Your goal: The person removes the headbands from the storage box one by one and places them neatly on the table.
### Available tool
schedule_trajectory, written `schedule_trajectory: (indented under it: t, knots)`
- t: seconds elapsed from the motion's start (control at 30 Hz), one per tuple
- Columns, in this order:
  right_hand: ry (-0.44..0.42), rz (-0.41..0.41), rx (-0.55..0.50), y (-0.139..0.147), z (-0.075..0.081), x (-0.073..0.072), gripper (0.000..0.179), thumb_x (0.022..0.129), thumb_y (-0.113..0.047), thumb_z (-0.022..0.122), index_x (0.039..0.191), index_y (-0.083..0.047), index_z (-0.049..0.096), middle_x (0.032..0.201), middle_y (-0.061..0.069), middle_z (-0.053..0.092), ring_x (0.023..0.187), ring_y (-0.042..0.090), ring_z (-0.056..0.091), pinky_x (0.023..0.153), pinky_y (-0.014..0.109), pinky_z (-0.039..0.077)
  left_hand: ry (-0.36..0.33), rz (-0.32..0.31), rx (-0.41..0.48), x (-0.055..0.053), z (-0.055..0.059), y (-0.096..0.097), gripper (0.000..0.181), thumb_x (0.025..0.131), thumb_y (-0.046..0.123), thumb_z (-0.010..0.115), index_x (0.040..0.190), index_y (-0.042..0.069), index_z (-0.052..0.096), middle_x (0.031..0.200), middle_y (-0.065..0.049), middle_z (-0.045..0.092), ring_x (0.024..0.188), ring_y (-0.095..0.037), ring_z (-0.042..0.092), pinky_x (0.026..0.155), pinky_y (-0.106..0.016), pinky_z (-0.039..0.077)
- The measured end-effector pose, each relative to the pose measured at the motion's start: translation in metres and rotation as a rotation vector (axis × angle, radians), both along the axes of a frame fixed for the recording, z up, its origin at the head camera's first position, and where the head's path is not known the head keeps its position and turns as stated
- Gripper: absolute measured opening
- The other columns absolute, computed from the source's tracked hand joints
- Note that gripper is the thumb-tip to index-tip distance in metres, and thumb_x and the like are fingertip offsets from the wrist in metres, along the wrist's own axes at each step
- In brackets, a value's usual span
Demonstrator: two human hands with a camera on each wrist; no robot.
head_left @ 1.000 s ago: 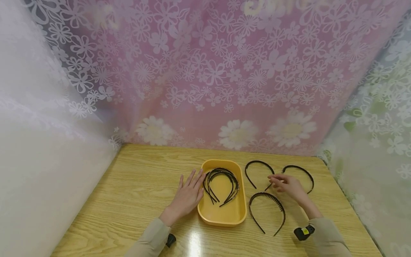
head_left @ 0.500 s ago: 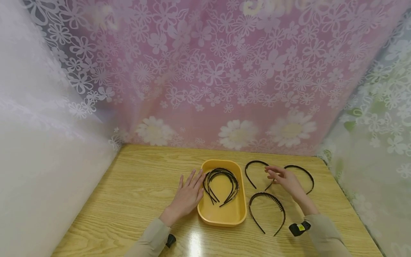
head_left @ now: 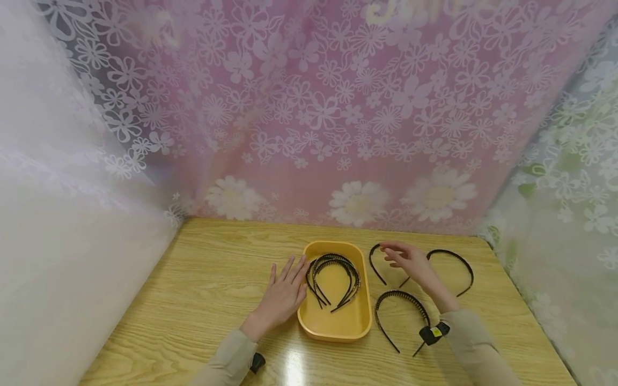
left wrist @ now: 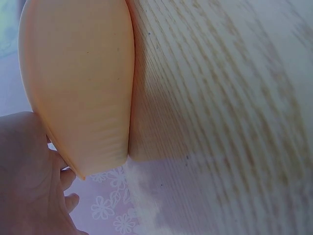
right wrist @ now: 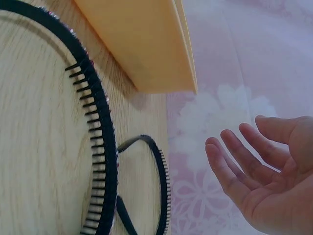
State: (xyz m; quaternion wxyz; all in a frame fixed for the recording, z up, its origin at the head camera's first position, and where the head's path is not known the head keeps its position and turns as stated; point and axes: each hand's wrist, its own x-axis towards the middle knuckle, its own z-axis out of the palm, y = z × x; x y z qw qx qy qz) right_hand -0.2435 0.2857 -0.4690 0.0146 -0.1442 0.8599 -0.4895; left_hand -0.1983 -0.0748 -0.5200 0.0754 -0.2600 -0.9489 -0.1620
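A yellow plastic tray [head_left: 333, 335] holds several black toothed headbands [head_left: 332, 257] overlapping one another. My left hand [head_left: 279, 295] rests its spread, straight fingers on the tray's left rim; the left wrist view shows those fingers at the edge of the tray [left wrist: 78, 88]. Over the back headband [head_left: 375, 265] hovers my right hand [head_left: 410, 262], covering part of it. In the right wrist view the right hand [right wrist: 264, 171] has loosely bent fingers with nothing between them. Nearer the front lies a headband with sparkly trim [right wrist: 100, 127], partly behind the right wrist's camera.
Another black headband [head_left: 451, 254] lies at the right on the wooden table [head_left: 207, 268]. Flowered cloth [head_left: 309, 107] hangs behind the table, with pale sheets at both sides.
My right hand has moved left and a little farther back, from between the two rear headbands to above the left one. My left hand has stayed on the tray rim.
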Motion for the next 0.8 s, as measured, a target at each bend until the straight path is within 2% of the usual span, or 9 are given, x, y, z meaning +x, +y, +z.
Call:
schedule_trajectory:
  t: [0.13,0.37,0.5,0.57,0.7,0.8]
  knots:
    - [0.007,0.001,0.020,-0.007,-0.001,-0.006,0.042,0.108,-0.023,0.051,0.143,0.000,0.056,0.139,0.027,0.058,0.113,0.044,0.064,0.087,0.040,0.060,-0.005,0.002,-0.005,0.000,0.000,0.000,0.055,0.110,0.027,0.042,0.161,0.010,0.030,0.168,-0.007,0.023,0.155,-0.035,0.017,0.118,-0.070,0.015]
    - [-0.009,0.038,0.009,-0.018,-0.001,-0.015,0.042,0.108,-0.022,0.051,0.143,0.000,0.055,0.139,0.025,0.059,0.115,0.048,0.062,0.090,0.045,0.058,-0.001,0.007,-0.007,0.000,-0.001,0.001,0.054,0.110,0.027,0.042,0.160,0.010,0.031,0.168,-0.007,0.023,0.155,-0.034,0.016,0.118,-0.070,0.015]
    - [-0.021,0.049,0.016,-0.028,0.002,-0.019,0.040,0.107,-0.022,0.053,0.143,-0.004,0.057,0.139,0.022,0.059,0.115,0.046,0.063,0.090,0.042,0.059,0.003,0.010,-0.009,-0.001,-0.001,0.001,0.054,0.110,0.027,0.042,0.160,0.010,0.031,0.168,-0.008,0.023,0.155,-0.035,0.016,0.118,-0.069,0.015]
    - [-0.005,0.062,0.025,-0.032,0.002,-0.022,0.040,0.107,-0.022,0.053,0.142,-0.003,0.058,0.138,0.024,0.060,0.114,0.045,0.064,0.089,0.044,0.059,0.004,0.010,-0.009,-0.001,-0.001,0.001,0.054,0.110,0.027,0.042,0.160,0.010,0.031,0.168,-0.008,0.024,0.155,-0.035,0.017,0.118,-0.069,0.015]
    - [0.031,0.069,0.048,-0.042,0.002,-0.025,0.038,0.106,-0.019,0.055,0.140,-0.002,0.060,0.132,0.025,0.063,0.107,0.043,0.067,0.084,0.039,0.060,-0.007,0.007,-0.003,0.000,0.000,0.001,0.054,0.110,0.027,0.042,0.160,0.010,0.031,0.168,-0.007,0.023,0.155,-0.035,0.017,0.118,-0.069,0.014]
    - [0.026,0.083,0.068,-0.048,0.005,-0.026,0.038,0.106,-0.018,0.056,0.140,-0.003,0.061,0.130,0.025,0.065,0.103,0.040,0.069,0.083,0.041,0.060,-0.010,0.007,0.004,0.000,0.000,0.001,0.055,0.110,0.027,0.042,0.161,0.010,0.031,0.168,-0.007,0.023,0.155,-0.034,0.016,0.119,-0.069,0.013]
